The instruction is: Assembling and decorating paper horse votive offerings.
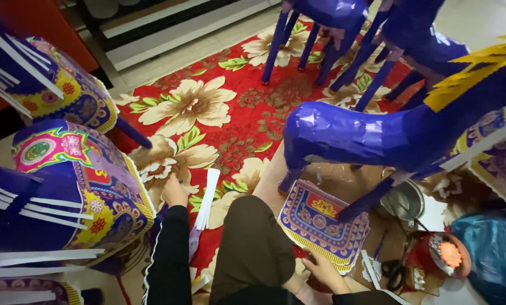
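I sit on a red flowered rug [230, 121] among blue paper horses. My left hand [174, 191] reaches out to the left and rests against the decorated side of the nearest paper horse [89, 192], beside a bundle of white paper strips [206, 199]. My right hand [323, 270] lies low by my knee, fingers touching the edge of a stack of ornate purple and yellow printed sheets [321, 223]. Whether either hand grips anything is not clear. A large glossy blue paper horse [377, 135] stands over the sheets.
More blue paper horses stand at the top [332, 34] and on the left [55, 85]. A metal bowl [404, 199], black scissors [395, 272], a red round object [439, 254] and a blue plastic bag [493, 254] lie at the right.
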